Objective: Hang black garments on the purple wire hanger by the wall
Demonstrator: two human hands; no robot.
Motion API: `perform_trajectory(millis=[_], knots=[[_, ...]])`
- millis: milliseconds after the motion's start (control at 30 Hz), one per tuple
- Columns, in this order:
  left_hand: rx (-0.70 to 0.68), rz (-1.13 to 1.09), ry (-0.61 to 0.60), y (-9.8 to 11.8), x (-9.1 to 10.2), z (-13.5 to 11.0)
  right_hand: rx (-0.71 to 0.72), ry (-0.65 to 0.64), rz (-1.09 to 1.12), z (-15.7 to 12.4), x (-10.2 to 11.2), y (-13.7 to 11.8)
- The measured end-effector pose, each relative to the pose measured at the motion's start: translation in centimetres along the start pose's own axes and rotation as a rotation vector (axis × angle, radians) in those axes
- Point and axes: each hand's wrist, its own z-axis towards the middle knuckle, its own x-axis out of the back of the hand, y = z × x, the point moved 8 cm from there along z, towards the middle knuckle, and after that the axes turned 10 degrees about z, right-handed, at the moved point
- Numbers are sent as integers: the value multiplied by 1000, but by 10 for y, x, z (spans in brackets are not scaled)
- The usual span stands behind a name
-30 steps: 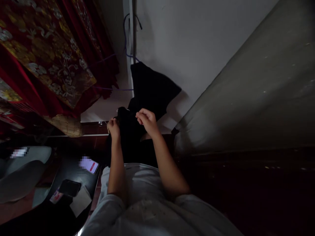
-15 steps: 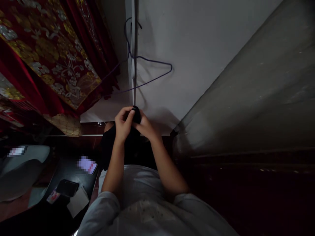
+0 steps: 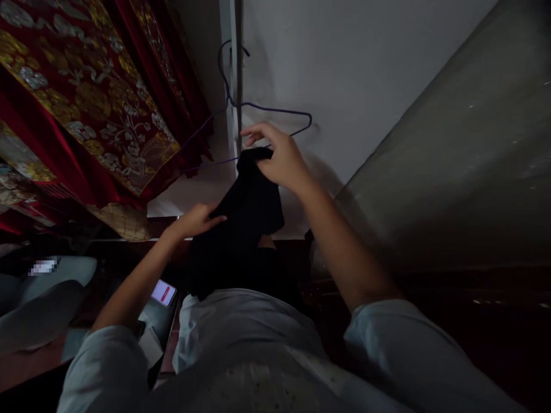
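A piece of black cloth (image 3: 253, 195), perhaps a garment, is spread out in front of my body. My right hand (image 3: 282, 158) has its upper edge between the thumb and the palm side, with the fingers stretched out to the left above it. Lower down, my left hand (image 3: 196, 221) grips the cloth's left side, thumb in front and the other fingers mostly behind. Just above the cloth, a thin purple wire hanger (image 3: 279, 108) hangs by its hook at the white upright edge (image 3: 233, 74); my right hand overlaps its lower bar.
Red curtains with gold and silver embroidery (image 3: 99, 86) hang at the upper left. A lit phone (image 3: 163, 292) and a white paper-like item (image 3: 150, 346) lie at the lower left, near grey chairs (image 3: 47, 310). A grey sheet-like surface (image 3: 451, 160) slants along the right.
My hands were together around the bunched black cloth. They have moved apart, right hand up and rightward, left hand down and leftward, and the cloth is opened out between them.
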Motion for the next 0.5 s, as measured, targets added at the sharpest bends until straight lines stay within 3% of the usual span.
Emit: perform_trajectory(millis=[100,200,267,367,500], knots=[[93,259,34,-16,33,-15,-116,110,-67,14,8,52],[190,392,-7,-34,52,-27,-269,65,-70,21,0,100],[238,393,-40,-48,56,-32,-346,24,-69,21,-3,117],[281,321,-45,-68,58,-34,-392,14,-106,17,8,118],[339,287,21,-82,75,-22,-363,9,-204,14,31,93]])
